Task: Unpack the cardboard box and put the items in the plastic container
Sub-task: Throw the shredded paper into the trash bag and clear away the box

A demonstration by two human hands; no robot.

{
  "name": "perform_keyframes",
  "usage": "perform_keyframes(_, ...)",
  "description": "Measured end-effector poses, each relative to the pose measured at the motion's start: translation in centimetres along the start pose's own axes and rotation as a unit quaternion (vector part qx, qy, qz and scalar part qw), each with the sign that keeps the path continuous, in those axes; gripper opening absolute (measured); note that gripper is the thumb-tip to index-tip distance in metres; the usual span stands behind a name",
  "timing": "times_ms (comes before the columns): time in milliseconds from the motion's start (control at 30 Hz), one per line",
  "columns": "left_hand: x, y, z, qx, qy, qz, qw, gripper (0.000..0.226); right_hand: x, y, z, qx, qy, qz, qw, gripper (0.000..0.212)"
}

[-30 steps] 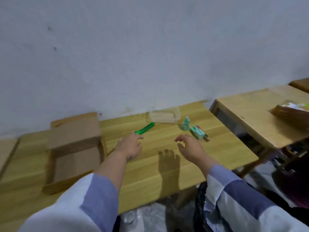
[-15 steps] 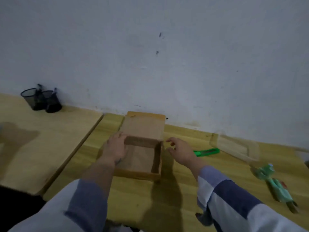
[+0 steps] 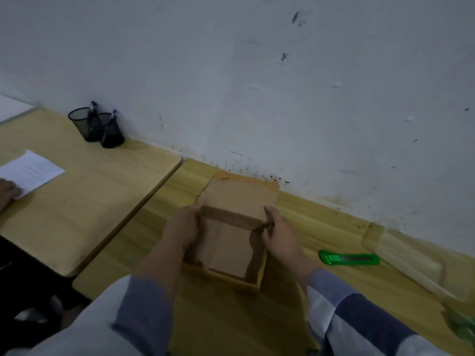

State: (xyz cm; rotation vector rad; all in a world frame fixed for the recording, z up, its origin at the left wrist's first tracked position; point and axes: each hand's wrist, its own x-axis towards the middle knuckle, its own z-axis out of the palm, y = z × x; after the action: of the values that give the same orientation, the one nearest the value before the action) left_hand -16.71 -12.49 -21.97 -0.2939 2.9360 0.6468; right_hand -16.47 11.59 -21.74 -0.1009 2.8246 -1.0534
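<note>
Both hands grip the open brown cardboard box [image 3: 228, 242] on the pale wooden table [image 3: 321, 227]: left hand [image 3: 183, 227] curled over its left wall, right hand [image 3: 279, 233] pinching its right wall. Right of that grip lie a green utility knife [image 3: 349, 259] and, beyond it, the clear plastic container [image 3: 416, 263]

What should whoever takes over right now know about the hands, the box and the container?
Left hand grips the left wall of the cardboard box; right hand grips its right wall.
The box is open, lid flap back toward the wall, and shows nothing inside.
Clear plastic container lies to the right, past the green utility knife; its contents can't be made out.
Greenish items lie on the table at far right, blurred.
Left: put those items into the container.
</note>
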Motion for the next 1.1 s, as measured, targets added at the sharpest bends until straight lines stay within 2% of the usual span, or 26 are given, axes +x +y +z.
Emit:
perform_keyframes(100,-0.2,0.2,-0.1,-0.019,-0.002,-0.006,1.000,0.062,-0.1,0.0,-0.1,0.007,0.011,0.011,1.000,0.057)
perform_keyframes(267,-1.3,-0.1,-0.3,-0.123,0.014,0.021,0.992,0.055,-1.6,0.0,-1.1,0.028,0.042,0.025,0.998,0.056)
perform_keyframes(567,-7.1,3.0,-0.6,-0.194,0.000,0.168,0.966,0.056,-11.4,0.6,-2.8,0.043,0.188,0.078,0.978,0.056)
perform_keyframes(767,-13.4,6.5,1.7,-0.217,-0.041,0.281,0.934,0.060,-22.3,2.8,-3.8,0.039,0.288,0.145,0.946,0.056)
perform_keyframes(967,-21.8,14.6,6.1,-0.209,-0.102,0.399,0.887,0.060,-34.8,7.8,-7.6,0.020,0.385,0.233,0.893,0.056)
perform_keyframes(1100,-27.2,19.3,9.7,-0.199,-0.132,0.447,0.862,0.062,-42.1,11.1,-9.6,0.010,0.426,0.285,0.859,0.057)
